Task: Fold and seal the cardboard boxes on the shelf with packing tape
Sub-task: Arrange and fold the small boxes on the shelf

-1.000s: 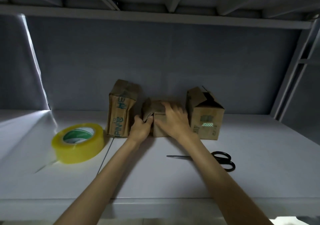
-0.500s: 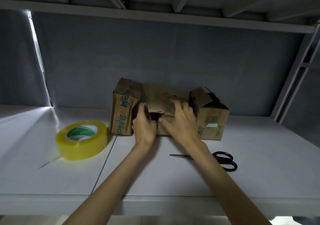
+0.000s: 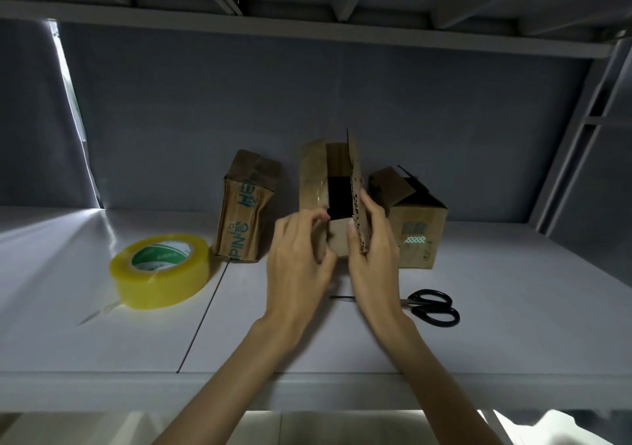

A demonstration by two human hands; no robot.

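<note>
Three small cardboard boxes stand in a row at the back of the white shelf (image 3: 102, 348). The middle box (image 3: 316, 177) is open toward me, its flaps spread and its dark inside showing. My left hand (image 3: 297, 259) grips its left flap, fingertips curled over the flap's edge. My right hand (image 3: 372, 253) holds the right flap, thumb in front and fingers behind it. The left box (image 3: 244, 210), with green lettering, stands closed. On the right box (image 3: 415, 218) a top flap stands up.
A yellow roll of packing tape (image 3: 160, 270) lies at the left of the shelf. Black-handled scissors (image 3: 429, 306) lie at the right, blades partly under my right wrist. A grey wall closes the back, and another shelf runs overhead.
The middle box was folded shut under my hands a second ago. Now its flaps are spread wide, each hand on one side flap, and the opening faces me.
</note>
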